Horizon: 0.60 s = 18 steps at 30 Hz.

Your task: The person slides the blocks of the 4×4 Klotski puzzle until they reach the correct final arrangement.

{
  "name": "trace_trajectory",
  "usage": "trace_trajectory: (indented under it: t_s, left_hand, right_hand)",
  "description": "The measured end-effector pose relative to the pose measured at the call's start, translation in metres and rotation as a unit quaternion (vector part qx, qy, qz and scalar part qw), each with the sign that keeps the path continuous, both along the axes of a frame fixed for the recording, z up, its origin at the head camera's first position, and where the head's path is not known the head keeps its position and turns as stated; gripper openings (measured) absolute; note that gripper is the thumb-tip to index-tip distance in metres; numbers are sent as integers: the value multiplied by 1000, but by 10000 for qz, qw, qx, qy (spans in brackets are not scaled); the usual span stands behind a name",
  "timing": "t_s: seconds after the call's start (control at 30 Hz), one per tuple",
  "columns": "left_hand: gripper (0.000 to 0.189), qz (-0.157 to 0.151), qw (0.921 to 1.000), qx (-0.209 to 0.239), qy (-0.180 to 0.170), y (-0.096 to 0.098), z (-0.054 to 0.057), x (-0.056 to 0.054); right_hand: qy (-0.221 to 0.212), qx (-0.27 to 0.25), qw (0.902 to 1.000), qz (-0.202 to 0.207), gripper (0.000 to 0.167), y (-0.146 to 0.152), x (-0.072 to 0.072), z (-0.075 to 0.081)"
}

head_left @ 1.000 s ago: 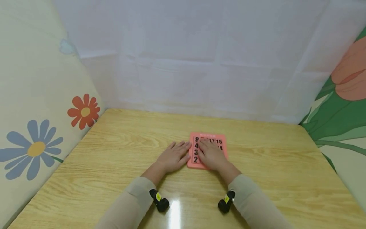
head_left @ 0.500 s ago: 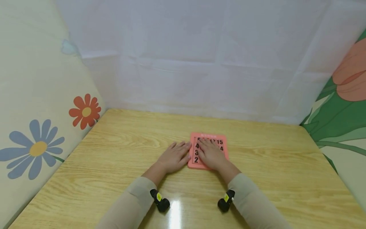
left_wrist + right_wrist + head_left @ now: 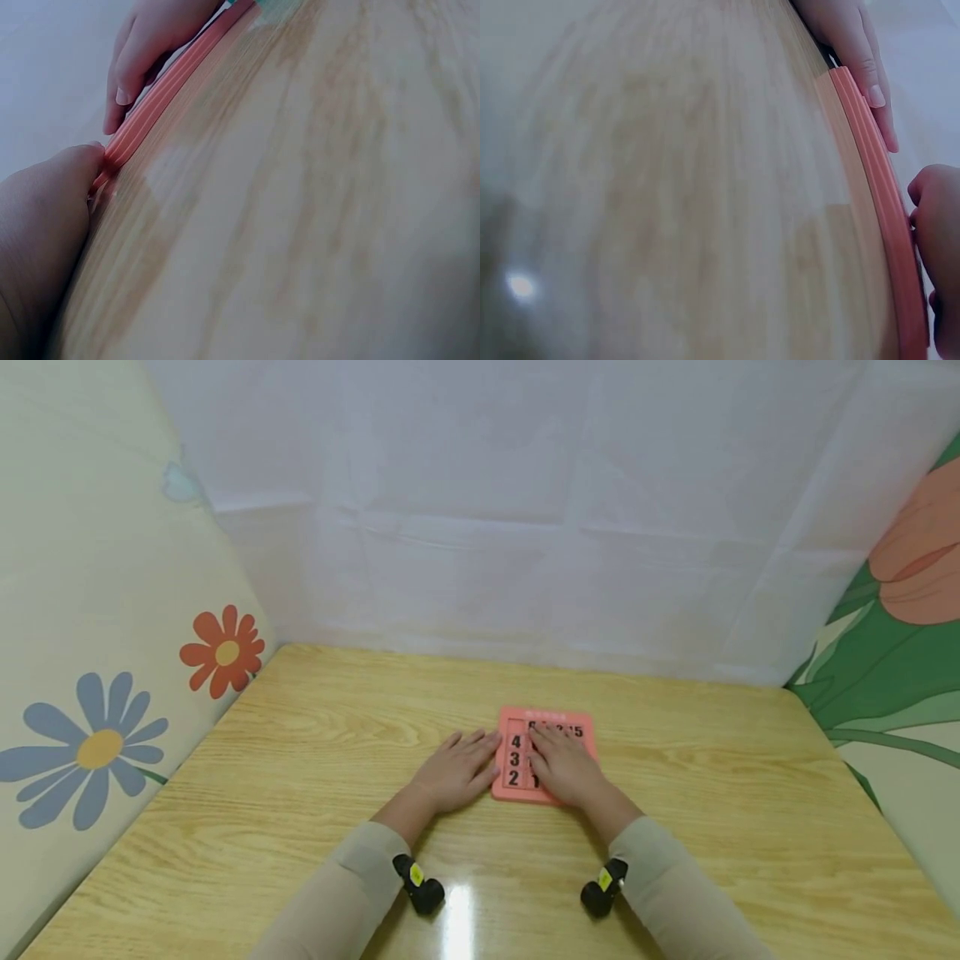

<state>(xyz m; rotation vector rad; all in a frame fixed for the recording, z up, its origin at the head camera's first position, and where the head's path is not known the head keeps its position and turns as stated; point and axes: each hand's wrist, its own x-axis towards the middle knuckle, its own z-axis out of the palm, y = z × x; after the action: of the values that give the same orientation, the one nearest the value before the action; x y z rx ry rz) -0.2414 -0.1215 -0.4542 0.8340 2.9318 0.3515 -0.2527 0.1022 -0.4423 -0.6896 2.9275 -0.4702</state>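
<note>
A pink number sliding puzzle [image 3: 515, 760] lies flat on the wooden table in the head view, its tiles carrying black numerals. Its top-left slot shows bare pink. My left hand [image 3: 456, 775] lies beside it, fingers extended, fingertips at its left edge. Over the middle of the puzzle, my right hand [image 3: 566, 768] has its fingertips on the upper tiles and covers several numbers. From the left wrist, the puzzle's pink side [image 3: 161, 94] shows between the left thumb and the right fingers. The right wrist view has the same side edge-on, the right hand [image 3: 939, 232] above it.
The wood-grain table [image 3: 315, 718] extends around the puzzle on every side. A white cloth [image 3: 465, 527] hangs behind it. Flower-printed panels [image 3: 101, 610] flank the left and right sides. A black wrist camera [image 3: 420, 885] sits on each sleeve.
The top-row tiles have slid right under my right hand's fingers, baring the top-left slot. The right hand and forearm have shifted slightly right. My left hand has stayed in place.
</note>
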Motion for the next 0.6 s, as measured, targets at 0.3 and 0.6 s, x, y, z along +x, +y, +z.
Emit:
trace_trajectory:
  t_s: [0.3,0.6]
  left_hand:
    - [61,0,10000,-66,12,0,-1,-1]
    - [61,29,10000,-13,-66,1,1,1]
  right_hand:
    - [-3,-89,9999,-53,52,7,-1,-2]
    - [-2,-186,9998,-121,52,8,2,-2]
